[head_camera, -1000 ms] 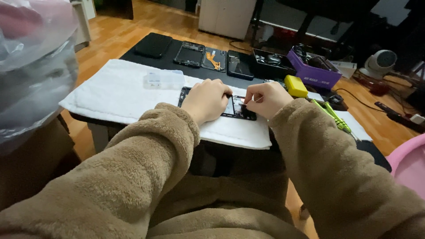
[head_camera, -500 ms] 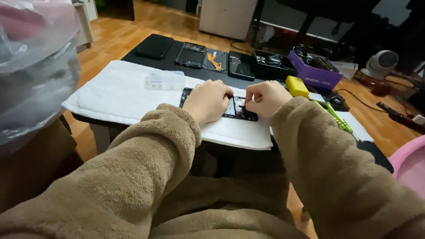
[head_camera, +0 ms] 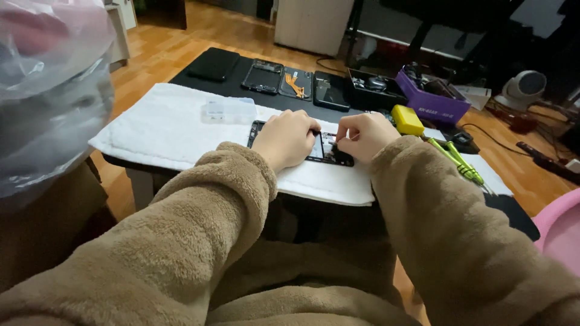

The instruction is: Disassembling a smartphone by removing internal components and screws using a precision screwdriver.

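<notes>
Hands, left [head_camera: 290, 137] and right [head_camera: 364, 136], rest with fingers curled closed on the opened phone [head_camera: 323, 151] lying on a white towel [head_camera: 163, 127].

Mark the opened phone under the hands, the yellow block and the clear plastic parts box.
opened phone [head_camera: 323, 152]: head view, exposed inside between the two hands.
yellow block [head_camera: 407, 119]: head view, top face.
clear plastic parts box [head_camera: 229, 110]: head view, middle of lid.

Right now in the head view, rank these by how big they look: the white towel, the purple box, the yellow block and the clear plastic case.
1. white towel, by far the largest.
2. purple box.
3. clear plastic case.
4. yellow block, smallest.
The box sits farther from the camera than the case, so their gap may be larger than it looks.
</notes>
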